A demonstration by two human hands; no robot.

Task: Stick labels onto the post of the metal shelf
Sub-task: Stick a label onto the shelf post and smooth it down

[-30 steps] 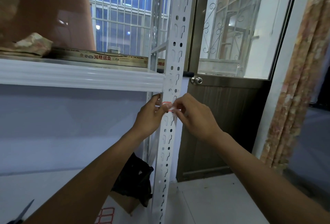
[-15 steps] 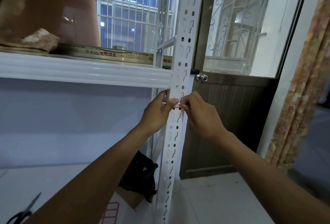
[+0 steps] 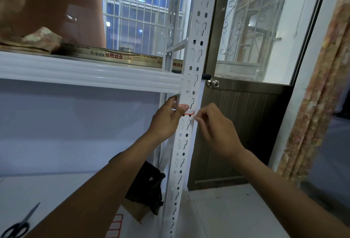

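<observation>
So you've got both hands up on the white post (image 3: 186, 124) of the metal shelf, right under where the shelf edge (image 3: 91, 74) meets it. The label (image 3: 187, 110), white with a red border, sits flat on the front face of the post just below that joint, covering a couple of the slots. Your left hand (image 3: 166, 118) comes in from about 8 o'clock of the label, thumb pressed on the label's left end and the other fingers wrapped round the back edge of the post, so it's pinching post and label together. Your right hand (image 3: 214, 126) is at roughly 4 o'clock of the label, thumb and forefinger nipped together right at the label's lower right corner; can't tell if they've actually got the corner or are just touching it. Down on the lower shelf at about 7 o'clock there's a pair of scissors (image 3: 18, 224), and a sheet of more red-bordered labels (image 3: 114, 226) lies near the foot of the post at 6 o'clock. A black bag (image 3: 145, 184) is slumped behind the post. At 3 o'clock of the post there's a door with a round knob (image 3: 213, 83).
</observation>
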